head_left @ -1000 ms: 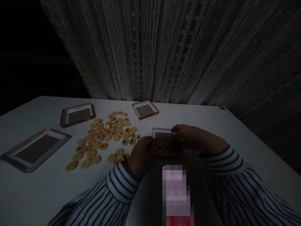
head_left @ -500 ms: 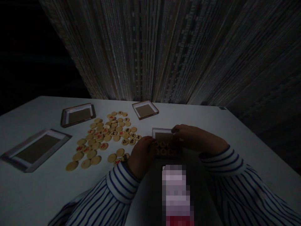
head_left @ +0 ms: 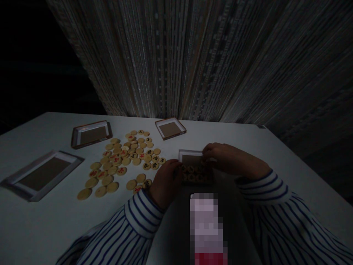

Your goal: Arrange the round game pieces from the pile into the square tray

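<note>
A shallow box (head_left: 190, 151) lies in front of me, with rows of round wooden pieces (head_left: 191, 177) in its near part and its bare bottom showing at the far part. My left hand (head_left: 166, 182) is closed on the box's left edge, fingertips pressed together at the rim. At the right side of the box is my right hand (head_left: 227, 158), its fingers curled together over the far right corner; whether a piece is between them is too dark to tell. Left of my left hand, loose wooden pieces (head_left: 126, 161) with red or black characters, some blank side up, are spread on the table.
Three shallow box parts lie on the white table (head_left: 275, 176): one at the left (head_left: 44, 175), one at the back left (head_left: 92, 134), one at the back middle (head_left: 171, 129). A string curtain (head_left: 176, 59) hangs behind. A blurred-out object (head_left: 206, 224) is nearest me.
My right hand has shifted slightly up and to the right at the box corner. My left hand and the pieces look unmoved.
</note>
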A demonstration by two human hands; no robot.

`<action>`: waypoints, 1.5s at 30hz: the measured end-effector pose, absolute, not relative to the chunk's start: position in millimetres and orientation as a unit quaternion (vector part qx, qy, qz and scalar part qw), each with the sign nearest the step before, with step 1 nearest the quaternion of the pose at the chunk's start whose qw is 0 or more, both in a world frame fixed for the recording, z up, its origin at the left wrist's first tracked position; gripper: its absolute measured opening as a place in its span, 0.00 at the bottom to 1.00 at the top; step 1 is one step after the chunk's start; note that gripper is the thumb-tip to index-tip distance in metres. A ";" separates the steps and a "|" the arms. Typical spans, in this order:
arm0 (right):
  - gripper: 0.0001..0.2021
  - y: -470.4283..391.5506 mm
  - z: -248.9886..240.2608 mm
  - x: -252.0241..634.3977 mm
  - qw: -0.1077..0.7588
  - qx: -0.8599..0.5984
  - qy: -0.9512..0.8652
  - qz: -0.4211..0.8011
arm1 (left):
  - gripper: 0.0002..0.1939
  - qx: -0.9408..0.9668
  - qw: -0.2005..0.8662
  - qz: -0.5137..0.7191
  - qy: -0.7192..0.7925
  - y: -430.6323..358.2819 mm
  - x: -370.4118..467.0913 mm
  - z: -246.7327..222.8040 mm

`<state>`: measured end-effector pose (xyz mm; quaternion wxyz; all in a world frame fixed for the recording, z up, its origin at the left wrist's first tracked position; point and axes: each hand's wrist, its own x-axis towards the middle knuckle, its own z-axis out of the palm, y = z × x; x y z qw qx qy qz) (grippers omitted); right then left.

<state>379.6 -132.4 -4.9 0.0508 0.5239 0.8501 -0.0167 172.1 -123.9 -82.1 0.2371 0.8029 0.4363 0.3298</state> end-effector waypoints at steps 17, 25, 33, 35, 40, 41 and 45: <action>0.10 -128.9 -3.6 374.1 0.090 0.554 0.828 0.018 | 0.11 0.802 0.237 0.331 0.437 -124.4 172.9 -81.4; 0.10 -130.4 -1.4 371.3 0.099 0.560 0.823 0.018 | 0.11 0.801 0.234 0.332 0.439 -125.3 173.1 -79.3; 0.10 -130.2 -1.0 371.4 0.102 0.551 0.828 0.022 | 0.11 0.802 0.229 0.344 0.432 -124.7 172.9 -80.7; 0.10 -130.2 -1.5 371.8 0.102 0.554 0.826 0.022 | 0.11 0.803 0.229 0.343 0.431 -124.6 172.9 -80.5; 0.10 -130.2 -2.6 373.0 0.096 0.547 0.831 0.019 | 0.11 0.802 0.231 0.336 0.437 -124.8 173.1 -79.8; 0.10 -130.0 -3.1 373.4 0.093 0.547 0.832 0.017 | 0.10 0.801 0.233 0.336 0.438 -124.8 173.2 -79.8; 0.11 -129.0 -5.3 375.2 0.089 0.554 0.827 0.009 | 0.11 0.802 0.245 0.324 0.439 -124.6 173.7 -79.7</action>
